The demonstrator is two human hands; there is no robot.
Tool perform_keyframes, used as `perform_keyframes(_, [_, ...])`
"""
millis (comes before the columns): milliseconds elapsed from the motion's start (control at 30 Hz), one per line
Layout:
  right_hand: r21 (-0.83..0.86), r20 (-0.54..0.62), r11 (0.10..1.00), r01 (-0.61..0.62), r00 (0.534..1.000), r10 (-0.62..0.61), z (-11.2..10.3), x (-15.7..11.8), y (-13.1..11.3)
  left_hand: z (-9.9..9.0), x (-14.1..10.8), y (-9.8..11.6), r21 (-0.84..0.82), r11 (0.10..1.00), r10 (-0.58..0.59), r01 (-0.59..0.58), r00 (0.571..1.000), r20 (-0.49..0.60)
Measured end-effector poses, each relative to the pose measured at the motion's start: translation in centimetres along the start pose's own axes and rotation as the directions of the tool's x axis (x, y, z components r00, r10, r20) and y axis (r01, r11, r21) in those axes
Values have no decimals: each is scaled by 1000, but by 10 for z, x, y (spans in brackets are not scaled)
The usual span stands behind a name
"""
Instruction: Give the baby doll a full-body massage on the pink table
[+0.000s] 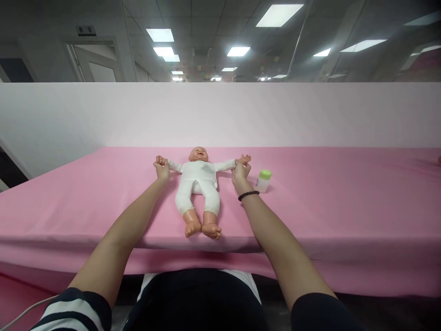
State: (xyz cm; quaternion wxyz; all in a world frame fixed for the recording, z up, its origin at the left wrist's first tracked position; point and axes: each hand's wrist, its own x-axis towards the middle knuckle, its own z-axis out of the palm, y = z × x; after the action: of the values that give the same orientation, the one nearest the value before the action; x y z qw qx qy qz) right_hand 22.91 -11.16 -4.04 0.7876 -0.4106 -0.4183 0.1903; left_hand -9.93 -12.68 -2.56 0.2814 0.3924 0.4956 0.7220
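Note:
A baby doll (199, 177) with a white cloth body lies on its back, its feet toward me and its arms stretched out sideways. My left hand (163, 170) is closed around the doll's wrist on the left side. On the other side, my right hand (240, 172) grips the doll's other wrist, and the doll's small fingers show above it. Just right of my right wrist stands a small bottle (263, 181) with a green cap and a whitish, see-through body.
A pink cloth (344, 197) covers the wide table, its front edge hanging down close to my body. Behind it rises a low white partition (220, 112) with glass above. A pale cable (31, 307) runs at the lower left.

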Motion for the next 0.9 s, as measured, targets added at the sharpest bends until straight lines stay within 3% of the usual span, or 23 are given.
perform_keyframes(67, [-61,39,998,35,999,-33,6,-4,-10,4,-11,4,81,984,150,-160,982,111])
perform_keyframes(167, [-117,255,976,185,955,-151,13,-20,-30,8,-30,9,149,914,313,-379,888,337])
perform_keyframes(267, [-120,552,926,359,799,-238,16,-39,-47,10,-43,12,187,833,361,-521,767,531])
perform_keyframes(367, [-127,726,878,462,646,-235,15,-52,-55,8,-46,16,203,774,356,-600,677,644])
perform_keyframes(467, [-141,768,856,497,600,-222,12,-55,-56,5,-45,19,196,754,352,-627,637,686])
perform_keyframes(533, [-148,750,859,490,622,-225,12,-54,-57,5,-44,18,188,761,355,-622,640,681])
perform_keyframes(633, [-144,667,889,436,706,-238,15,-51,-57,7,-44,14,167,801,368,-575,692,621])
perform_keyframes(800, [-122,355,965,233,918,-177,17,-32,-48,14,-34,6,122,922,310,-367,890,336])
perform_keyframes(900, [-126,114,988,84,991,-70,11,-15,-35,13,-17,0,91,979,170,-182,977,132])
